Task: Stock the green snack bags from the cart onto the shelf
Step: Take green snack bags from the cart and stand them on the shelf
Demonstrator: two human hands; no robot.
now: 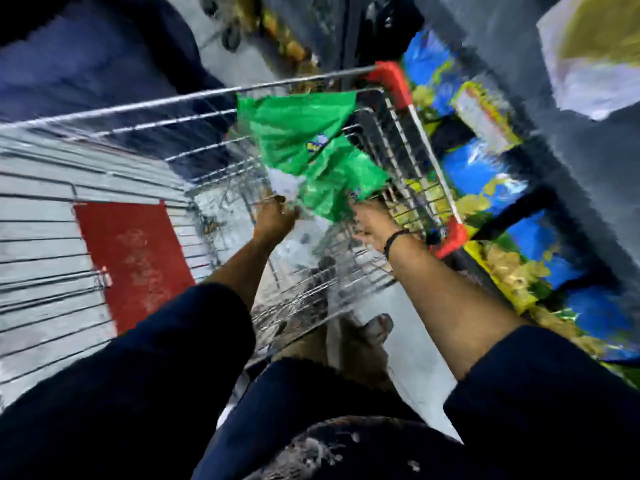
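The picture is heavily motion-blurred. Two green snack bags lie in a wire cart (398,143) with red corners: one green bag (298,129) sits further in, a second green bag (341,183) lies nearer to me. My left hand (273,216) reaches into the cart with its fingers closed at the near bag's left edge. My right hand (372,221) touches the same bag's right lower edge. Whether either hand truly grips the bag is blurred. The shelf (568,188) on the right holds blue and yellow snack packs.
A red panel (135,258) sits on the cart's folded grey seat at left. Blue and yellow bags (485,174) fill the shelf right of the cart. A person in dark clothing (104,57) stands behind the cart. My feet (363,341) show below the basket.
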